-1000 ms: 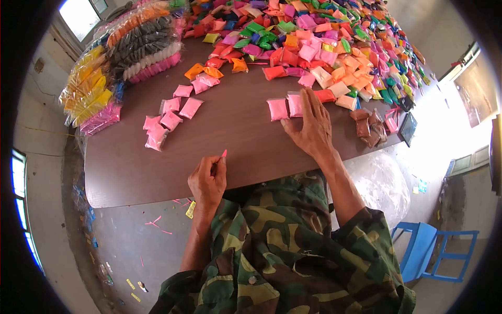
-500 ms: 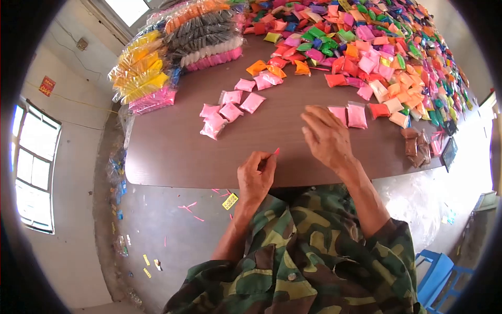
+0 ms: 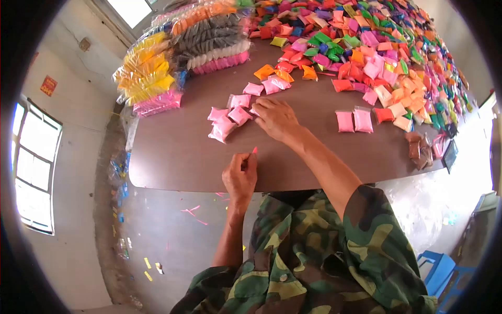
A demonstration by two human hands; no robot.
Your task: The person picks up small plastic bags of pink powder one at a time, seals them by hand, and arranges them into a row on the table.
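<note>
Right hand [image 3: 274, 118] is down on the desk [image 3: 178, 157], knuckles up, fingertips resting at the right edge of the pink packet cluster [image 3: 226, 123]. They seem to touch the nearest packet, but the fingers cover the contact, so I cannot tell whether one is actually pinched or only pressed.

Left hand [image 3: 240, 175] sits on the near side of the cluster, close to the desk edge, clenched around a thin pink strip [image 3: 254, 150] whose tip pokes up past the thumb and first finger.

This reads as the pick-up step: the reach to the cluster is made and a packet is not yet clear of the desk. A clean lift from here calls for nipping one packet alone, since they overlap one another, and for bringing it toward the strip, which waits just near-side of the cluster.

Right of the cluster, well apart, two pink packets [image 3: 354, 120] lie side by side. Beyond it spreads the big heap of coloured packets [image 3: 376, 47]. To its far left, bagged bundles [image 3: 151, 78] are stacked.
</note>
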